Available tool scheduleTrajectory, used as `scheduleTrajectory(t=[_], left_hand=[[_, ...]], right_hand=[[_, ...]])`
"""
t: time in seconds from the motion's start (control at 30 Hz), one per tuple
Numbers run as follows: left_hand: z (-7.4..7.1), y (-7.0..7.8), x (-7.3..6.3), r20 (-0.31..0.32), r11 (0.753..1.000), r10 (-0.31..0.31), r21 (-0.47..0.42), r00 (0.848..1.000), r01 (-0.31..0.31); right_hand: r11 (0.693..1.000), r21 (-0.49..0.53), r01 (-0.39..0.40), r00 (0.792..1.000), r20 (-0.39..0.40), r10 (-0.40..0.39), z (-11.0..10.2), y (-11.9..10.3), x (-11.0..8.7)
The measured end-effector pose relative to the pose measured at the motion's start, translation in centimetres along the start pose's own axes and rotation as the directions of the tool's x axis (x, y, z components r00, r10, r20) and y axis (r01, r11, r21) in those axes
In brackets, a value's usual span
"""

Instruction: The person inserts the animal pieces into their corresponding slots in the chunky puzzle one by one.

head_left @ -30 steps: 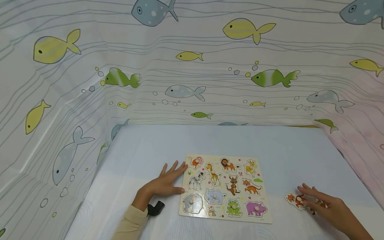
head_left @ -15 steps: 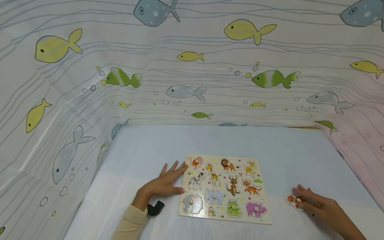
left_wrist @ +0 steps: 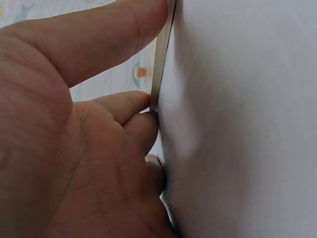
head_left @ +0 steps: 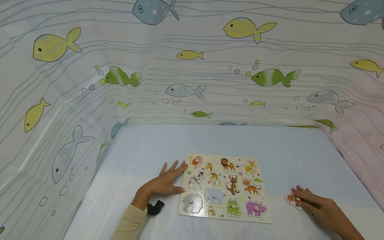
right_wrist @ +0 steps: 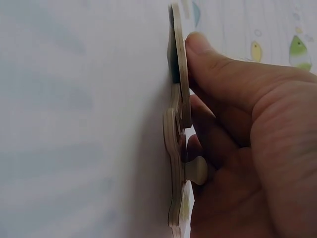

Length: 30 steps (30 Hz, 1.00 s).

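A wooden knob puzzle board (head_left: 211, 158) with animal pictures lies on the table. My left hand (head_left: 163, 185) rests at its left edge, fingers spread; in the left wrist view, the thumb and fingertips touch the board's edge (left_wrist: 161, 64). To the board's right, my right hand (head_left: 319, 205) pinches an orange striped tiger puzzle piece (head_left: 289, 198), its white knob showing between thumb and index finger. In the right wrist view, the thumb touches an upper wooden piece (right_wrist: 183, 74) that overlaps a lower one (right_wrist: 172, 163), whose knob (right_wrist: 198, 170) sits near the palm. My hand covers most of these pieces.
Knobs stand on several animals in the board, such as the elephant (head_left: 192, 203), the frog (head_left: 233, 209) and the purple hippo (head_left: 256, 209). A black device (head_left: 155, 208) is at the left wrist. Fish-printed sheeting (head_left: 168, 110) encloses the table (head_left: 222, 138).
My right hand has shifted slightly left, and its thumb and index finger have come closer together over the tiger piece. My left hand and the board stay put.
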<state>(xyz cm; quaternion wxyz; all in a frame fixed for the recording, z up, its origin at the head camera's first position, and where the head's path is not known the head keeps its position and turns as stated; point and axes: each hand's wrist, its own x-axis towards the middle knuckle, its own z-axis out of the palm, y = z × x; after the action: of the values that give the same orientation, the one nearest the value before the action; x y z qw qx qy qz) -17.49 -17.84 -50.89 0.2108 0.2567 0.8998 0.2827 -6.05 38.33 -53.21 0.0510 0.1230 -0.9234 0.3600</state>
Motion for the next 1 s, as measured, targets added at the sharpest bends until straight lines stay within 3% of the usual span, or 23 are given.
scheduleTrajectory(t=[0.13, 0.33, 0.87, 1.0], left_hand=[[0.08, -0.08, -0.01, -0.007, 1.000, 0.001, 0.002, 1.000, -0.001], [0.08, -0.05, -0.09, -0.009, 1.000, -0.002, 0.005, 1.000, 0.002], [-0.09, 0.15, -0.17, -0.001, 1.000, 0.004, -0.005, 1.000, -0.004], [-0.09, 0.16, -0.17, 0.000, 1.000, 0.001, 0.003, 1.000, -0.001]], right_hand=[[0.995, 0.013, 0.094, 0.995, -0.025, -0.094, 0.14, 0.18, 0.16], [0.991, 0.001, 0.134, 0.990, -0.043, -0.134, 0.33, 0.56, 0.42], [0.994, 0.010, 0.105, 0.994, -0.040, -0.104, 0.22, 0.30, 0.70], [0.992, -0.047, 0.121, 0.990, -0.066, -0.124, 0.05, -0.04, 0.97]])
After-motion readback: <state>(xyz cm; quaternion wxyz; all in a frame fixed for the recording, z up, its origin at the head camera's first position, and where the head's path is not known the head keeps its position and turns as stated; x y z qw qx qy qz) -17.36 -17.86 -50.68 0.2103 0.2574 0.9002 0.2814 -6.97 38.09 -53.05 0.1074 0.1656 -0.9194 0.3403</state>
